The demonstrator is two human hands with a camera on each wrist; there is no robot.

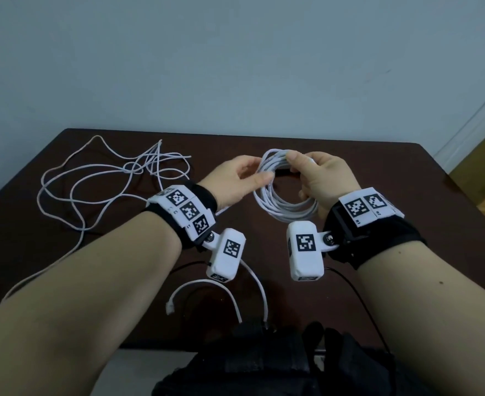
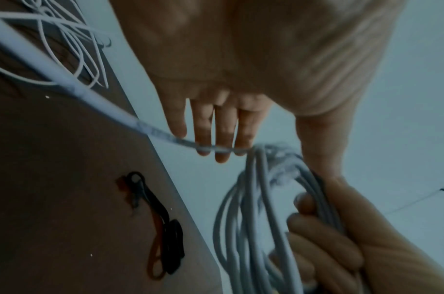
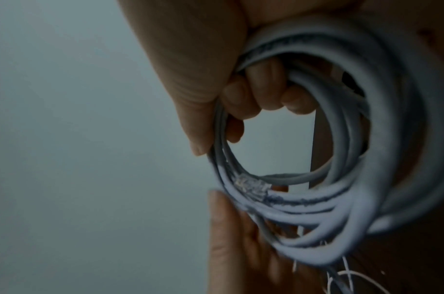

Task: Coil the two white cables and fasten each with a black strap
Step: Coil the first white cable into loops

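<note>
My right hand [image 1: 307, 174] grips a coil of thick white cable [image 1: 281, 208] above the dark table [image 1: 393, 178], its fingers curled through the loops [image 3: 263, 93]. A clear plug [image 3: 251, 186] lies against the coil. My left hand [image 1: 254, 171] is at the coil's left side, fingers straight [image 2: 222, 143], with the cable's free tail [image 2: 145, 127] running across the fingertips. That tail passes under my left wrist and ends in a plug [image 1: 169, 307] near the front edge. A thinner white cable [image 1: 107, 178] lies loose and tangled at the left. A black strap [image 2: 165, 228] rests on the table.
The table's far edge meets a pale wall [image 1: 235, 67]. Dark clothing or a bag [image 1: 264, 370] is at the front edge below my arms. Thin black wires [image 1: 358, 295] trail from the wrist cameras over the table's front right.
</note>
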